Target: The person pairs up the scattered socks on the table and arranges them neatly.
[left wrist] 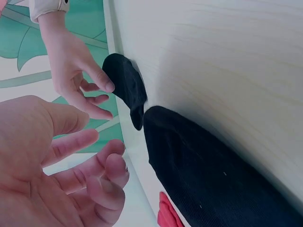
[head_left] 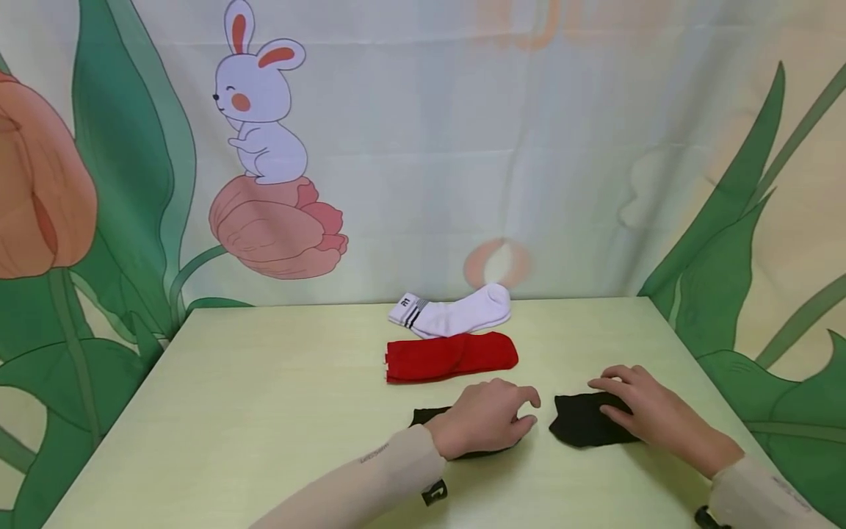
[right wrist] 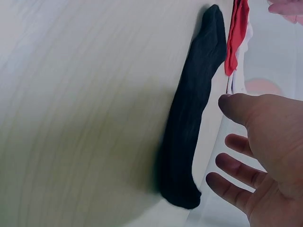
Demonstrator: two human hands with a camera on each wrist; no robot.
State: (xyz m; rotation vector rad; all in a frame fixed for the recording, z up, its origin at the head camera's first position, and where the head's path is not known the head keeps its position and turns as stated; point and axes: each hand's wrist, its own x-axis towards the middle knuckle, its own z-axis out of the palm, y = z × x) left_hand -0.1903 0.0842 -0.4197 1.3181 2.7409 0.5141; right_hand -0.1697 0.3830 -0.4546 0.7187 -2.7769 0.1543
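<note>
Two black socks lie apart, side by side, near the front of the table. My left hand [head_left: 485, 415] is over the left black sock [head_left: 428, 416], hiding most of it in the head view. In the left wrist view that hand hovers beside the sock's end with fingers loosely bent and nothing between them. Over the outer end of the right black sock [head_left: 583, 422] is my right hand [head_left: 651, 411], its thumb and fingers spread and relaxed. The right wrist view has a gap between those fingertips [right wrist: 215, 182] and the dark cloth.
Behind the black socks, a red pair of socks [head_left: 449, 358] lies flat on the pale table [head_left: 264, 411]. Farther back is a white pair with dark stripes [head_left: 456, 312], close to the table's far edge. A printed curtain [head_left: 410, 147] hangs behind.
</note>
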